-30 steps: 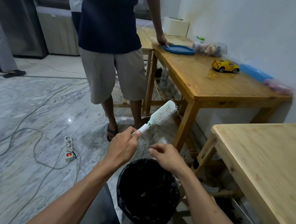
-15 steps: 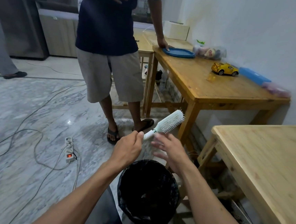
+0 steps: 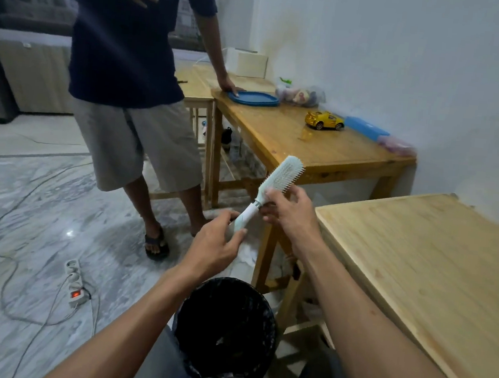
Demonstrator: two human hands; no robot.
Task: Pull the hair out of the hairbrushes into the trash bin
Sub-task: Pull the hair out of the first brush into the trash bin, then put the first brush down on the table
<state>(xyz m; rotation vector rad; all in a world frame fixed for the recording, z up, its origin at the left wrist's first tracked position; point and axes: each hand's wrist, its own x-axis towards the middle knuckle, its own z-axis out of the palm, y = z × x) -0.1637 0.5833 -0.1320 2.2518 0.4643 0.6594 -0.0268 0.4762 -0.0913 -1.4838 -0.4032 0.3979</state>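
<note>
Pale mint plastic hairbrush [image 3: 272,188], bristles facing right, tilted above the black-lined round trash bin [image 3: 225,332]: left hand [image 3: 215,246] loosely pinches its handle, right hand [image 3: 288,214] grips the neck; wooden table [image 3: 435,267] just right, standing person [image 3: 129,92] behind.

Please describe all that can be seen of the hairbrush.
The hairbrush looks like pale mint plastic, with a white band on its handle and short pale bristles. It is tilted, head up and to the right, above the trash bin. The left hand holds the handle; the right hand pinches the neck.
</note>
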